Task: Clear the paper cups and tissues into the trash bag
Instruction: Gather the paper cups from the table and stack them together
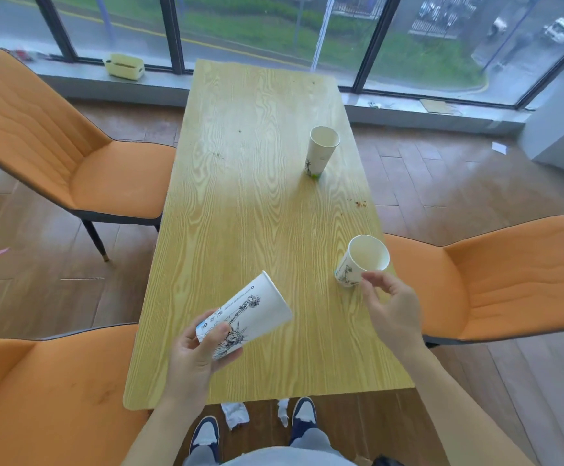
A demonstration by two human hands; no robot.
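Item 1: my left hand (195,356), fingers wrapped and pressed around the base end of a paper cup (245,314). The cup is tilted, its open rim pointing up and away to the right, lifted above the near part of the wooden table (240,210). A line drawing of a statue shows on its side.

Item 2: my right hand (393,307), fingers loosely curled and spread, holding nothing. The fingertips (368,275) are just at the side of a second paper cup (363,260); I cannot tell whether they touch it.

Item 3: that second paper cup, standing on the table close to its right edge, near end, mouth open upward.

Item 4: a third paper cup (322,149), upright on the table, farther along toward the right side, well apart from the other two.

Item 5: crumbs or a small stain (360,203) on the table near its right edge, between the second and third cups.

Item 6: two crumpled tissues on the floor just beyond the table's near edge, one larger (235,413) to the left, one smaller (283,410) to the right, both lying between my shoes (205,435).

Item 7: orange chairs around the table: one at its left far side (55,146), one at its left near side (38,398), one at its right side (509,284).

Item 8: a pale yellow box (124,65) on the window ledge, beyond the table's far left corner.
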